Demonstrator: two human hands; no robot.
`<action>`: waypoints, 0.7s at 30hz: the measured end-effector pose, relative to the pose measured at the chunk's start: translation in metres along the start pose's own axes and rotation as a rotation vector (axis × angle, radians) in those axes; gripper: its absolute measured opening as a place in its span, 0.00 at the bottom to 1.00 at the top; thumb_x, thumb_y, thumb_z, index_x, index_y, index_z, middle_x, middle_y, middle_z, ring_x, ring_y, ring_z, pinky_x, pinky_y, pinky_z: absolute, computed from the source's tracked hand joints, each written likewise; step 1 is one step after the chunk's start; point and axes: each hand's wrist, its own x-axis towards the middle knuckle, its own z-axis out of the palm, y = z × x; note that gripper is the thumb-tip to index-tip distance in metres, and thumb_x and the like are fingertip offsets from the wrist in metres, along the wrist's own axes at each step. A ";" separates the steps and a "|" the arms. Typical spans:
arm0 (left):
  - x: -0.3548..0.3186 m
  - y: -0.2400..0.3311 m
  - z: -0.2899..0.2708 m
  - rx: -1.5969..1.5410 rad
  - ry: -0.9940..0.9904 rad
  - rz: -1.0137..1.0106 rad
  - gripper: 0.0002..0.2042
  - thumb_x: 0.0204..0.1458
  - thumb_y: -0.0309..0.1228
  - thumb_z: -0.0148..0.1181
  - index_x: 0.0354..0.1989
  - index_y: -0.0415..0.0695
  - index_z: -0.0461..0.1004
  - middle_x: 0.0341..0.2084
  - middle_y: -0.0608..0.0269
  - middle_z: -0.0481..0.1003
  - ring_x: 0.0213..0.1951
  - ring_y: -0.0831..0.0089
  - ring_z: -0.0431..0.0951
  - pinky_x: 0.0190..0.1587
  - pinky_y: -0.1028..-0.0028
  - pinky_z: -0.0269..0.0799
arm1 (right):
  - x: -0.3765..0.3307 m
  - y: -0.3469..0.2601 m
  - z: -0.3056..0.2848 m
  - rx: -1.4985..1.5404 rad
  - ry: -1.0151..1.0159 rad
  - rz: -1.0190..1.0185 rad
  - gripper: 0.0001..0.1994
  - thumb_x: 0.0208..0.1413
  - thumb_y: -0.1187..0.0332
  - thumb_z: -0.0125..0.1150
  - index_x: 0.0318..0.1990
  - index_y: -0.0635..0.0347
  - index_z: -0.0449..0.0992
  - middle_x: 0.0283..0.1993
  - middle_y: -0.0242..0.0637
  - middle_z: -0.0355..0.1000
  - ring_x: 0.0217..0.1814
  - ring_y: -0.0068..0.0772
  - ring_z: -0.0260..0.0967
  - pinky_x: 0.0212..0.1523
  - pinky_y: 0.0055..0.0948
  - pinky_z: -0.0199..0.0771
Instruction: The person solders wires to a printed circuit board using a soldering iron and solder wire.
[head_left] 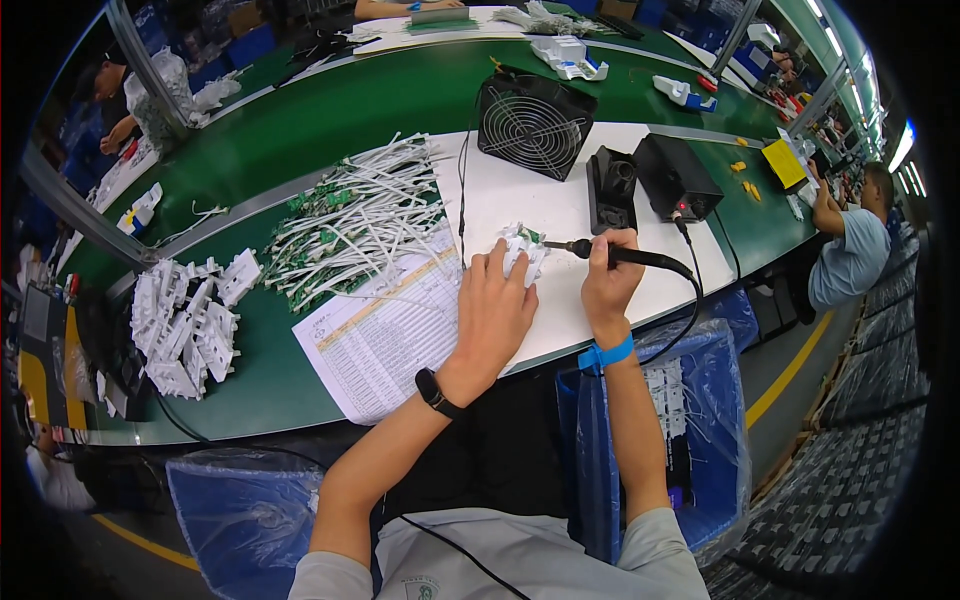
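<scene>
My right hand (611, 285) grips a soldering iron (650, 259) by its black handle, fingers closed around it. The iron's metal tip points left and reaches a small green circuit board (530, 235) at a white plastic part (516, 244). Whether the tip touches the board is too small to tell. My left hand (494, 312) holds that white part down on the white work sheet (560, 315), its fingers resting over the near side. Left of it lies a heap of white cables with green boards (365, 215). A printed paper (375, 340) lies partly beside my left wrist.
A black fan (533, 122) stands behind my hands. To its right are an iron stand (612, 195) and a black soldering station (680, 175). White plastic parts (185, 325) are piled at left. Blue-lined bins (245, 525) flank me. A co-worker (850, 250) sits at right.
</scene>
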 end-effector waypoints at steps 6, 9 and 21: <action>-0.001 0.000 0.000 -0.001 -0.002 -0.002 0.20 0.49 0.29 0.68 0.52 0.38 0.79 0.58 0.43 0.72 0.49 0.52 0.71 0.51 0.60 0.72 | 0.000 0.003 0.001 -0.018 0.005 -0.022 0.06 0.65 0.71 0.59 0.35 0.61 0.70 0.26 0.29 0.67 0.27 0.16 0.62 0.28 0.20 0.60; 0.000 0.000 0.000 -0.007 -0.004 -0.004 0.20 0.49 0.29 0.68 0.52 0.38 0.79 0.58 0.43 0.72 0.49 0.53 0.72 0.51 0.60 0.72 | -0.001 0.004 0.000 -0.041 0.010 -0.032 0.07 0.65 0.71 0.59 0.35 0.61 0.70 0.26 0.29 0.67 0.27 0.16 0.61 0.27 0.20 0.60; 0.003 -0.001 -0.001 -0.011 -0.016 0.006 0.20 0.49 0.29 0.67 0.52 0.37 0.79 0.58 0.43 0.72 0.49 0.52 0.71 0.51 0.60 0.72 | 0.003 -0.007 -0.002 -0.043 0.119 -0.028 0.06 0.66 0.72 0.54 0.35 0.61 0.69 0.30 0.28 0.64 0.31 0.17 0.58 0.33 0.20 0.60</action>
